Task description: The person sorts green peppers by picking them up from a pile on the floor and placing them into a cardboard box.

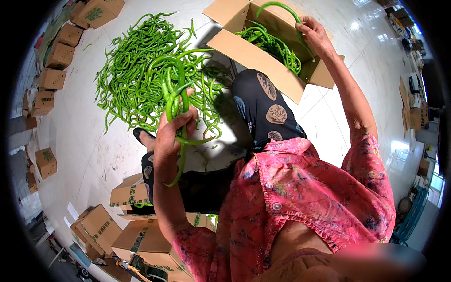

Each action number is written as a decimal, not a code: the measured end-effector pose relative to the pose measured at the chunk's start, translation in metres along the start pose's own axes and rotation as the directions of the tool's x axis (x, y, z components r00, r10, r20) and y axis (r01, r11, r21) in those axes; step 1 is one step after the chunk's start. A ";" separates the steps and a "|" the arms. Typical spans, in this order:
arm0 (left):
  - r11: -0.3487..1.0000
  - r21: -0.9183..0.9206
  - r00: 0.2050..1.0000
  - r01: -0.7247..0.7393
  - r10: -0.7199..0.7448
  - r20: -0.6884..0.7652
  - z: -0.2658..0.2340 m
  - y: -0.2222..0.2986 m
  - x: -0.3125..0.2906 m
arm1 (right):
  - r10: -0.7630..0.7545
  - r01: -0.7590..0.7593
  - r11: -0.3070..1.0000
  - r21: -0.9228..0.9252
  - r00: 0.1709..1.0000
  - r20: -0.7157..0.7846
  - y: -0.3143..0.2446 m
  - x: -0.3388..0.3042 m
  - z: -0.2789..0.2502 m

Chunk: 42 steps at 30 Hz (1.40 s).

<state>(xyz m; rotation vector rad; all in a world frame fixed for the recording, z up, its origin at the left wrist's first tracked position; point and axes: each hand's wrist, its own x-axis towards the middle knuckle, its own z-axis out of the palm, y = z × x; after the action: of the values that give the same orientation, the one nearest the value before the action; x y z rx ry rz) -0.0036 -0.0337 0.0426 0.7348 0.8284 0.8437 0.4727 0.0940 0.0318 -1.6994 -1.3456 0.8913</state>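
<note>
The right hand (pixel 314 36) pinches one long green pepper (pixel 291 12) over the open cardboard box (pixel 256 61), its curved length arching leftward, while the left hand (pixel 173 127), farther from this box, grips a bunch of peppers (pixel 182 75).

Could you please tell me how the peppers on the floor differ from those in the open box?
The floor peppers form a broad pile; the boxed peppers make a smaller heap. The floor peppers point every which way; the boxed peppers look more aligned. The floor peppers lie unenclosed; the boxed peppers sit inside a cardboard box. Both are slender, curved and green.
</note>
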 end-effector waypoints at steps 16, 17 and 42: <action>0.998 0.053 0.998 -0.020 0.016 0.063 0.007 0.015 -0.006 | -0.183 0.138 0.983 0.120 0.753 0.633 -0.115 -0.108 0.155; 1.000 -0.009 0.997 -0.023 0.023 0.072 0.003 0.010 -0.003 | -0.130 0.025 0.987 0.159 0.712 0.690 -0.119 -0.113 0.169; 1.000 -0.029 0.997 0.005 -0.003 0.076 -0.002 0.007 0.001 | -0.189 -0.075 0.833 0.549 0.893 0.409 -0.124 -0.126 0.224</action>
<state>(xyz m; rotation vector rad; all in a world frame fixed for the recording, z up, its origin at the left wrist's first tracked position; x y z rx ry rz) -0.0076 -0.0289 0.0468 0.7343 0.7482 0.8183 0.1971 0.0208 0.0474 -1.0233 -1.2423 1.5365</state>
